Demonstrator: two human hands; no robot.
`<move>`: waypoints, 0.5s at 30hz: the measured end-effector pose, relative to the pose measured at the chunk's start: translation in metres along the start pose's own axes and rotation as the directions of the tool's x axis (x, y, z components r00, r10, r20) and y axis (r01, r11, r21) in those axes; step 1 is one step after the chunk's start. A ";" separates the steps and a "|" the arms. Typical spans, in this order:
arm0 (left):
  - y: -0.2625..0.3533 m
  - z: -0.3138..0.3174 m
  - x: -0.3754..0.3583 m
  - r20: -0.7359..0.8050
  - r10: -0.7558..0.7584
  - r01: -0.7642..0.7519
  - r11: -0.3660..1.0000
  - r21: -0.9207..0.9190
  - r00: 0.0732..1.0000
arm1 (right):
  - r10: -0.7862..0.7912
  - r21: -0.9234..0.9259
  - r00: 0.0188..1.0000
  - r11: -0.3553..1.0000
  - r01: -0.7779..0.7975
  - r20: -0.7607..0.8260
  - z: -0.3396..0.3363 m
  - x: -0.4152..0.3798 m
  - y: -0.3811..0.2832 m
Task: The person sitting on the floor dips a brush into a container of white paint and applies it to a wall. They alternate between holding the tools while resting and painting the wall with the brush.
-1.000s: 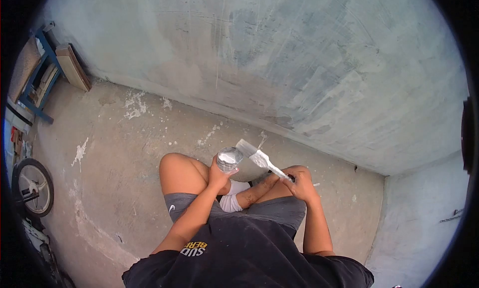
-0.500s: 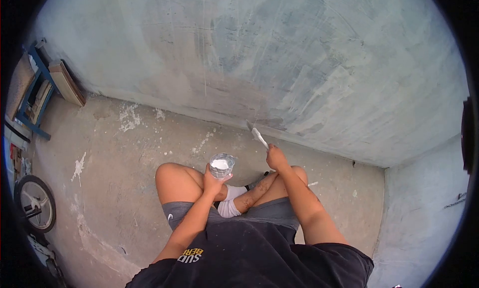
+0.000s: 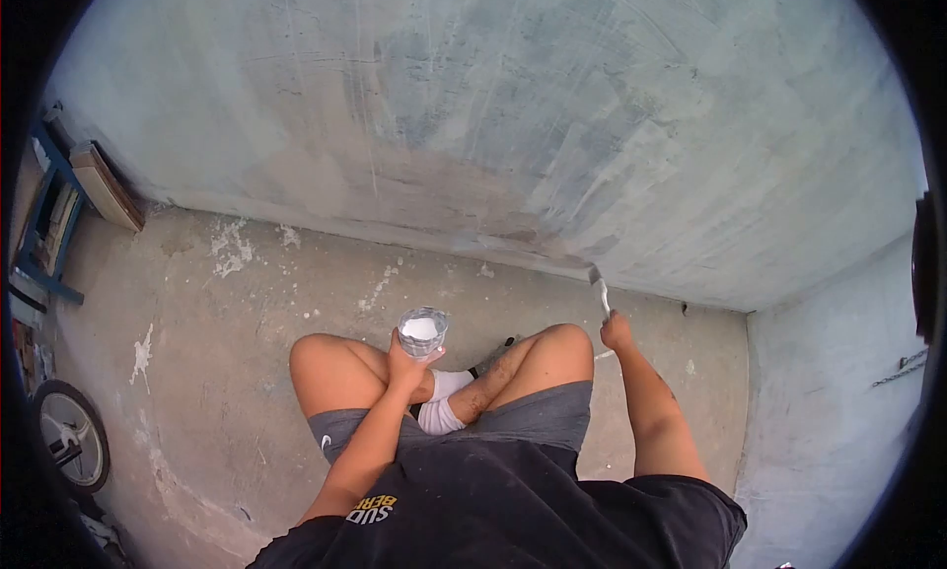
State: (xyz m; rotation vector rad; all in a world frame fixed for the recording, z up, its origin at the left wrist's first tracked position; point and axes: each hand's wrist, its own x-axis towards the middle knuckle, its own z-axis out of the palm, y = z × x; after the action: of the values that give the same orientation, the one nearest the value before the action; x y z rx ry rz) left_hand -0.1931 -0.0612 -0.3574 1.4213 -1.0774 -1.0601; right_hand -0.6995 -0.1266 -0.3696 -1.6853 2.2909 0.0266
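Note:
My left hand (image 3: 410,364) is wrapped round a clear cup (image 3: 423,333) with white material inside, above my crossed legs. Out to the right, my right hand (image 3: 617,331) grips a putty knife (image 3: 604,296) by its whitish handle. The knife's dark blade is at the foot of the grey wall (image 3: 473,106), close to its lower edge; whether it touches the wall I cannot tell. Uneven lighter and darker patches cover the wall.
The concrete floor (image 3: 237,313) has white splatters. A blue frame (image 3: 61,224) and leaning boards (image 3: 107,187) stand at the left, with a wheel (image 3: 71,436) below. A second wall (image 3: 829,372) meets the first at the right, with a chain (image 3: 900,370) on it.
My right hand and the putty knife have moved right along the wall's foot, away from the cup. The view has shifted a little, and the cup stays in my left hand.

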 end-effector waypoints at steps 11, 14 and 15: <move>0.001 -0.002 -0.002 -0.020 -0.032 0.034 0.997 0.074 0.999 | -0.129 0.223 0.991 0.968 0.118 0.038 0.029 0.024 -0.212; -0.008 -0.004 -0.002 -0.042 0.018 -0.018 1.000 0.002 0.999 | -0.307 0.139 0.950 0.945 0.297 0.057 0.048 0.005 -0.276; -0.008 -0.005 -0.001 -0.050 0.007 -0.008 1.000 -0.019 0.999 | -0.353 0.164 0.934 0.926 0.340 0.057 0.057 0.000 -0.290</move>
State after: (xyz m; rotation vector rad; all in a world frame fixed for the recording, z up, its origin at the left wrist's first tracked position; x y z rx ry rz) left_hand -0.1880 -0.0581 -0.3650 1.4203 -1.0329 -1.0222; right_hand -0.4153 -0.2067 -0.3776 -1.9412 1.8526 -0.1453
